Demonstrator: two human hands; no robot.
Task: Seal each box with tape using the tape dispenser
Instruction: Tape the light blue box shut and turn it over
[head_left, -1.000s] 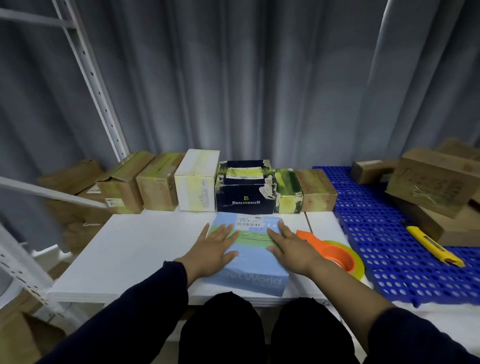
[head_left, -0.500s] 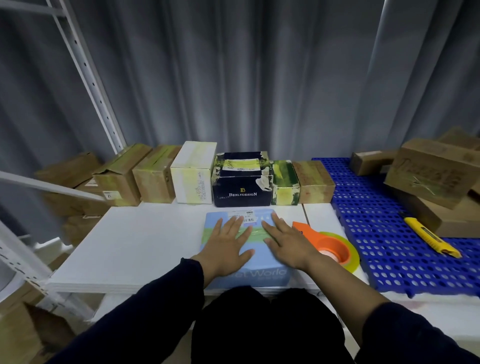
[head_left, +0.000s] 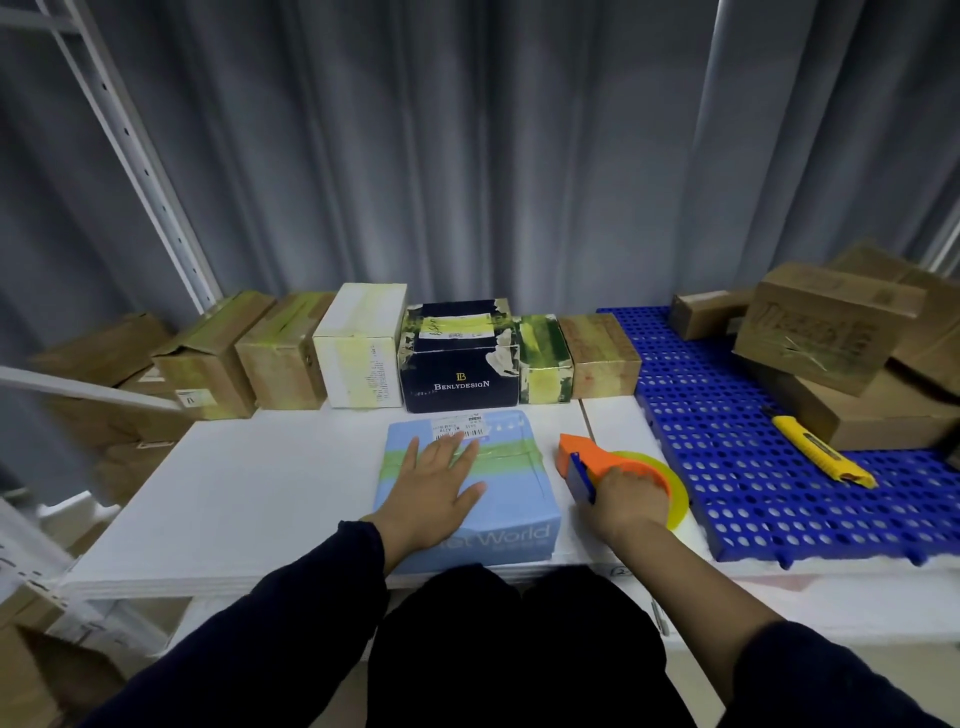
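Your flat white bench (head_left: 260, 493) carries everything, and a blue perforated plastic mat (head_left: 753, 441) lies over its right end. Along the back edge stands a row of taped cardboard boxes (head_left: 280, 358). In front of that row, nearest you, lies the flat light-blue box (head_left: 509, 499) with a green tape band across its top. Your left hand (head_left: 436, 483) rests on it, fingers straight and spread. Just right of the box, your right hand (head_left: 623, 499) is curled round the orange tape dispenser (head_left: 587, 457) with its yellow-green roll; whether it touches the bench is unclear. A yellow utility knife (head_left: 821, 452) lies on the mat, well apart.
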